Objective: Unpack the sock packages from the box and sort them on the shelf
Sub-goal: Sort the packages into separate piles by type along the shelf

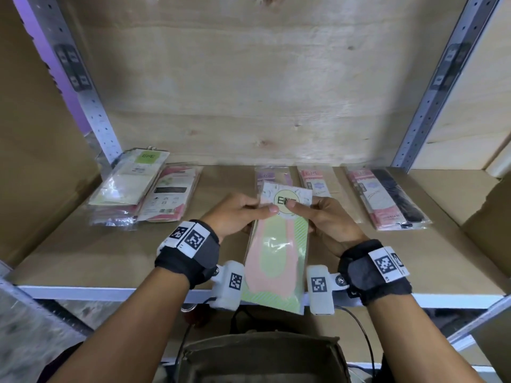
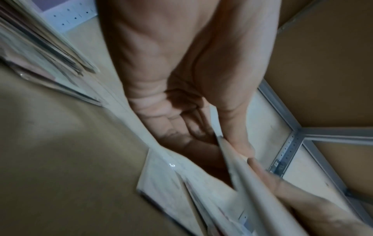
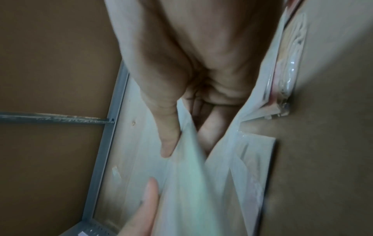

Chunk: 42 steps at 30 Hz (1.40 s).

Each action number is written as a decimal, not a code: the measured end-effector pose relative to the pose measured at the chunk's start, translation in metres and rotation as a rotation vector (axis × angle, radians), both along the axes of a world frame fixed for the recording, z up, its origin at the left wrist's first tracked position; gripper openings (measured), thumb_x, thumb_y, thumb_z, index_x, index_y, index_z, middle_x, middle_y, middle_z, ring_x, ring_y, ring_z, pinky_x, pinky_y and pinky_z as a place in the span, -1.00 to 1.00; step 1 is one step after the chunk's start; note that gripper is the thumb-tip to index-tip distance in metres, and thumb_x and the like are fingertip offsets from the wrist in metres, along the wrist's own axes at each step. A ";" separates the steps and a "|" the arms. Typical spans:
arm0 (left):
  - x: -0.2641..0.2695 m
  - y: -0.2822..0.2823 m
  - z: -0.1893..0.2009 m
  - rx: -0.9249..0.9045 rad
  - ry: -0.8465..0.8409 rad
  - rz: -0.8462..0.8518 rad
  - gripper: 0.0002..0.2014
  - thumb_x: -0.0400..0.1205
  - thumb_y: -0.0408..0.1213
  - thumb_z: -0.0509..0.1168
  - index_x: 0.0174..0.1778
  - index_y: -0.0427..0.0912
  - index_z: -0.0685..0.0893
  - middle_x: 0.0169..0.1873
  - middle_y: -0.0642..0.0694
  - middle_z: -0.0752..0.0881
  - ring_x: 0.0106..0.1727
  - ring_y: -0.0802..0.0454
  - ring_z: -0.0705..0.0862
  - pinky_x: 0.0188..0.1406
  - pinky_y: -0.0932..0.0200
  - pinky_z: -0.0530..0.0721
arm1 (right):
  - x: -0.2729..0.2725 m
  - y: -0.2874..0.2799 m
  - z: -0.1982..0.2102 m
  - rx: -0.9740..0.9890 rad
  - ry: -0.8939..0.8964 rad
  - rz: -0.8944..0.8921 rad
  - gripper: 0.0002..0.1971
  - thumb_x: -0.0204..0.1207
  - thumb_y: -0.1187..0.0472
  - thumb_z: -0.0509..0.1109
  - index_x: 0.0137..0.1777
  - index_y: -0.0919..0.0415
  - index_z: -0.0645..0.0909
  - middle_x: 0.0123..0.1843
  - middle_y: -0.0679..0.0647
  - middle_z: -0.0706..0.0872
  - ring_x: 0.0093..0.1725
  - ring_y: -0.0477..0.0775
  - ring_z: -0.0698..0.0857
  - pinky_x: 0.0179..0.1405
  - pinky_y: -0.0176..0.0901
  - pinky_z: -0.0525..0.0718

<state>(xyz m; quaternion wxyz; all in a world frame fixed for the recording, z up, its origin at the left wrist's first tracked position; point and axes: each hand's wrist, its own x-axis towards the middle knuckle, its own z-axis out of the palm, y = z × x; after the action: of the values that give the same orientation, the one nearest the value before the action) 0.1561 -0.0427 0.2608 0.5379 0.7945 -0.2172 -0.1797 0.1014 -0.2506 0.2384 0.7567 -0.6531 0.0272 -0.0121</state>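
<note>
Both hands hold one sock package [image 1: 278,252] above the front of the shelf [image 1: 83,255]. It is a clear sleeve with pink and green socks and a round-logo card on top. My left hand [image 1: 257,212] pinches its upper left edge, thumb on top and fingers underneath. My right hand [image 1: 307,208] pinches the upper right edge the same way. The left wrist view shows my left hand [image 2: 222,138] with the thumb on the package edge [image 2: 240,169]. In the right wrist view my right hand [image 3: 181,137] has its thumb pressed onto the blurred package [image 3: 187,175].
Sorted packages lie on the cardboard-lined shelf: a green-label stack [image 1: 127,186] and a pink one [image 1: 168,194] at the left, two packs [image 1: 272,175] [image 1: 318,181] behind my hands, pink and black ones [image 1: 387,197] at the right. Metal uprights [image 1: 96,117] [image 1: 425,106] flank the bay. A brown container [image 1: 262,360] sits below.
</note>
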 end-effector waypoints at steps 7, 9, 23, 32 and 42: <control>-0.012 -0.001 -0.008 0.055 0.114 -0.130 -0.73 0.67 -0.27 0.40 0.22 -0.35 0.76 -0.33 -0.10 0.75 -0.42 0.15 0.71 -0.39 0.37 0.69 | 0.006 -0.043 0.001 0.092 0.038 -0.338 -0.75 0.47 0.18 0.60 0.04 0.34 0.80 -0.02 0.26 0.87 -0.16 0.18 0.86 -0.38 -0.16 0.74; -0.013 0.003 -0.007 0.091 0.150 -0.225 -0.77 0.67 -0.31 0.39 0.19 -0.35 0.75 -0.32 -0.07 0.82 -0.39 0.12 0.79 -0.39 0.39 0.71 | 0.006 -0.052 0.001 0.117 0.038 -0.401 -0.71 0.46 0.20 0.60 0.08 0.39 0.78 -0.02 0.26 0.87 -0.16 0.19 0.86 -0.41 -0.16 0.74; -0.004 0.012 -0.007 -0.078 0.052 0.085 -0.89 0.60 -0.23 0.49 -0.10 -0.20 0.85 -0.38 0.11 0.82 -0.37 0.32 0.69 -0.37 0.49 0.55 | 0.005 -0.010 -0.001 0.157 0.082 -0.013 -0.45 0.47 0.07 0.57 0.35 0.43 0.65 0.04 0.18 0.87 -0.02 0.12 0.85 0.01 0.02 0.82; 0.001 0.019 -0.003 -0.132 0.126 0.238 -0.70 0.48 -0.21 0.60 -0.06 -0.39 0.80 -0.42 0.01 0.81 -0.48 0.23 0.68 -0.44 0.36 0.68 | 0.003 0.000 -0.009 0.067 0.095 0.124 -0.75 0.32 0.31 0.65 0.02 0.29 0.81 0.14 0.30 0.83 0.09 0.16 0.83 -0.11 -0.06 0.84; 0.016 0.050 0.009 0.009 0.108 0.217 -0.90 0.67 -0.41 0.39 0.02 -0.37 0.74 -0.53 0.06 0.73 -0.59 0.26 0.56 -0.49 0.43 0.59 | 0.016 0.026 0.007 -0.028 0.174 0.111 -0.91 0.51 0.36 0.55 -0.21 0.23 0.77 -0.38 0.08 0.59 -0.41 -0.03 0.62 -0.22 -0.08 0.83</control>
<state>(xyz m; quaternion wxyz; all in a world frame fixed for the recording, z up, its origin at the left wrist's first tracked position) 0.1725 0.0076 0.2698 0.5616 0.8048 -0.0999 -0.1639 0.1174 -0.2246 0.2453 0.7416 -0.6629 0.0564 0.0859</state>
